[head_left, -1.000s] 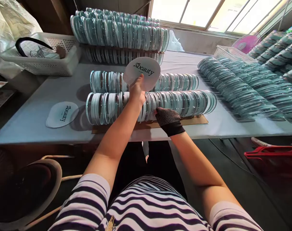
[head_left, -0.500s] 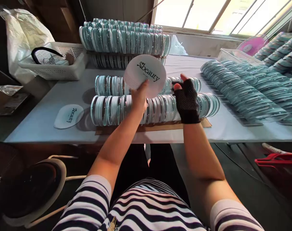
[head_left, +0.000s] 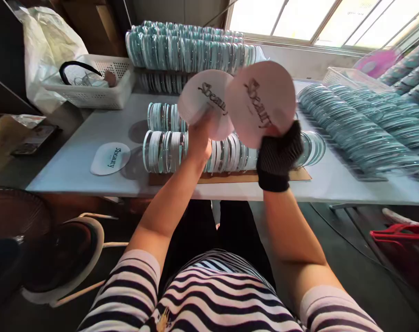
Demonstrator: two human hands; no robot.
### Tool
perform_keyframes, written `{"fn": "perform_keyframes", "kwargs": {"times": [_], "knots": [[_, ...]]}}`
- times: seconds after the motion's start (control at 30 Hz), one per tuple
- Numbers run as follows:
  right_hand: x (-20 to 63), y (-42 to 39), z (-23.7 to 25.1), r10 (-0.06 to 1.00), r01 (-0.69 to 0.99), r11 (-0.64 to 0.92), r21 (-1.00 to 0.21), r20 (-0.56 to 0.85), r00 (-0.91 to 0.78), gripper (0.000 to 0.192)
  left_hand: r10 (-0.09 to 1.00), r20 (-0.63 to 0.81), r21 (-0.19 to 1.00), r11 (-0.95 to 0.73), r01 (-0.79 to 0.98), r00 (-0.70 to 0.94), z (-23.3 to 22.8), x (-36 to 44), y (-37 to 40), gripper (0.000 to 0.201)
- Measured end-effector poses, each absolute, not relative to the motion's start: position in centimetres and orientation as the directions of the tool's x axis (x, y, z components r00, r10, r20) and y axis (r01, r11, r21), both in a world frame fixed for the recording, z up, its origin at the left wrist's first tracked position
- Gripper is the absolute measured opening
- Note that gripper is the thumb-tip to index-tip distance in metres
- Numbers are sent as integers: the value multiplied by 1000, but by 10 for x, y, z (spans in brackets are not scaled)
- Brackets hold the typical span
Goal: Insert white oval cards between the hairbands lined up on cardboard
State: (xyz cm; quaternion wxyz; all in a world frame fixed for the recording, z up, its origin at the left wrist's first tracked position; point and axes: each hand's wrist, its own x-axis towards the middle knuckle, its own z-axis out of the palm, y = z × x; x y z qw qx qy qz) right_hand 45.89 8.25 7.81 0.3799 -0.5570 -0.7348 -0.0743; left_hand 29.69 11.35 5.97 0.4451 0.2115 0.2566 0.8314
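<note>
My left hand is closed on a fanned stack of white rounded cards printed with "Sbeauty". Its thumb lies across the front card. In my right hand, which wears a black fingerless glove, a single card of the same print is pinched at its lower edge. That card overlaps the right side of the stack and is slightly blurred. Below both hands a row of headbands, white and pale teal, stands on a cardboard strip. A second row of headbands sits behind, partly hidden by the cards.
One more card lies on the white table at left. A white basket holds a black headband. Stacked headband rows stand at the back, and more headbands lie at right. A stool is at lower left.
My right hand, open and empty before, now holds one card beside the stack. My left hand keeps the stack in nearly the same place. The whole view has shifted slightly.
</note>
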Motion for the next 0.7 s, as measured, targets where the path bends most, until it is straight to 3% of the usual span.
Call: {"fn": "perform_keyframes", "kwargs": {"times": [0.07,0.2,0.33,0.43,0.57,0.7], "knots": [[473,46,76,791,899,293,-326,610,-37,56,846,68,584,-463,-667,-528,66,282,121,31],[473,-10,61,920,938,281,-205,336,-202,56,871,-41,543,-393,-743,-490,58,259,139,34],[443,9,51,961,955,229,-186,199,-192,56,874,10,552,-410,-726,-486,40,254,149,37],[420,45,46,959,936,280,-215,116,-260,60,878,27,553,-411,-725,-478,36,254,150,39],[412,69,37,943,920,332,-209,83,-322,59,887,-32,505,-384,-773,-461,45,252,146,46],[426,64,26,949,907,298,-296,196,-248,48,892,-69,468,-367,-804,-447,55,252,141,48]]}}
